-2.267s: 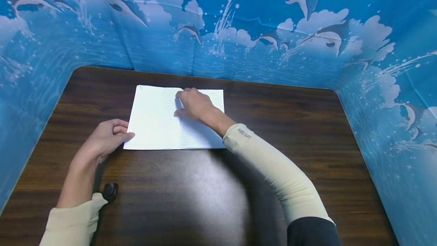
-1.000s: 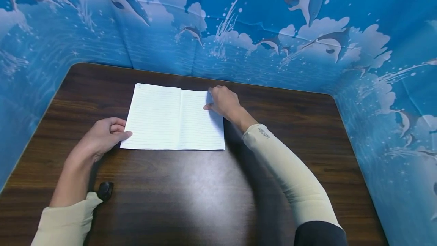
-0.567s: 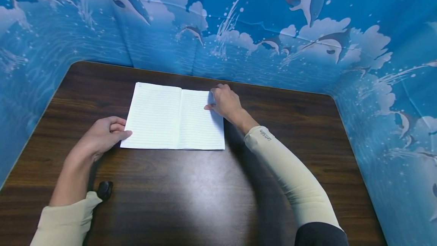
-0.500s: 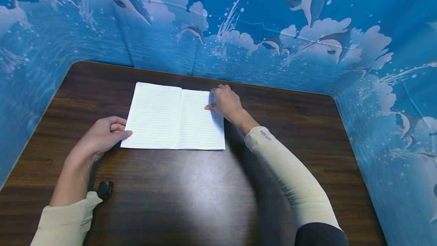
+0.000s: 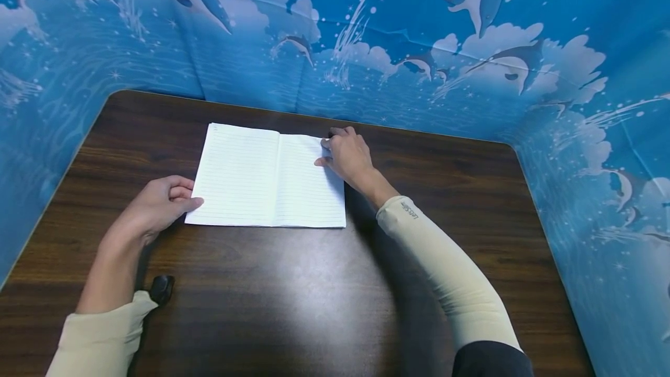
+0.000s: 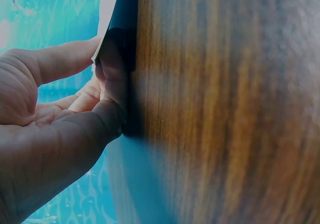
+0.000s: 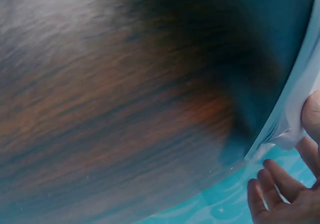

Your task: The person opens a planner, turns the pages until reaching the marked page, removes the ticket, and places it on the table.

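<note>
An open notebook (image 5: 235,179) with lined white pages lies flat near the table's far side. My left hand (image 5: 164,205) pinches its left edge, thumb on the page and fingers underneath; the left wrist view shows the notebook edge (image 6: 106,21) between thumb and fingers. At the top right corner is my right hand (image 5: 349,156). In the right wrist view, a curled page (image 7: 290,129) sits between thumb (image 7: 312,115) and index finger, bent up off the sheets below. The other fingers of that hand are spread loosely beyond the edge.
The dark wood-grain table (image 5: 460,214) has rounded far corners. A blue curtain with dolphins (image 5: 335,34) hangs close behind it and along both sides. A small black device (image 5: 161,290) is on the left wrist, by the pale sleeve.
My right hand has moved from the notebook's middle fold to the right page's top corner, where the page edge now bends up slightly. My left hand keeps its hold on the left edge.
</note>
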`<action>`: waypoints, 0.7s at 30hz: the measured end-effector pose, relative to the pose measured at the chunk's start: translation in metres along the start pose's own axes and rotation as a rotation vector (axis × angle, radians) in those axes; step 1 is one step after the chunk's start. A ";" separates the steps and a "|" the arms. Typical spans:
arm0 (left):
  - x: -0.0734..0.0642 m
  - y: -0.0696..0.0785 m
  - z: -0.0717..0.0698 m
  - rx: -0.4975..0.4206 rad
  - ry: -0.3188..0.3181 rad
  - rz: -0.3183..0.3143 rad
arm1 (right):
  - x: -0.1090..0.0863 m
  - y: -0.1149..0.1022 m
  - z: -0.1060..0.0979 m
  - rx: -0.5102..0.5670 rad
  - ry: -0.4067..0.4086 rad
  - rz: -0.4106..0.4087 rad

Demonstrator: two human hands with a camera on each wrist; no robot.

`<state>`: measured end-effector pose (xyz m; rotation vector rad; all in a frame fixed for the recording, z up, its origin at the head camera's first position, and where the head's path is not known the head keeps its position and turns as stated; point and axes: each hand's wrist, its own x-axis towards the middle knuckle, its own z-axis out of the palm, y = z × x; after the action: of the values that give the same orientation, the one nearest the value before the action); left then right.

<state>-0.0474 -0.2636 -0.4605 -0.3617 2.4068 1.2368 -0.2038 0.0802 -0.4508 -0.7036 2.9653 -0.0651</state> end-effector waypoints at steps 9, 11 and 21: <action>0.001 0.001 0.001 -0.009 0.005 -0.003 | -0.008 0.000 0.001 0.194 0.053 -0.017; 0.001 0.002 0.001 -0.007 -0.001 -0.002 | -0.009 0.002 0.003 0.287 0.057 0.009; 0.000 0.000 0.001 -0.003 0.000 0.008 | -0.017 0.016 -0.004 0.585 0.185 0.152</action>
<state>-0.0471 -0.2631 -0.4607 -0.3528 2.4090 1.2436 -0.1963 0.1016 -0.4469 -0.4064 2.9058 -0.9827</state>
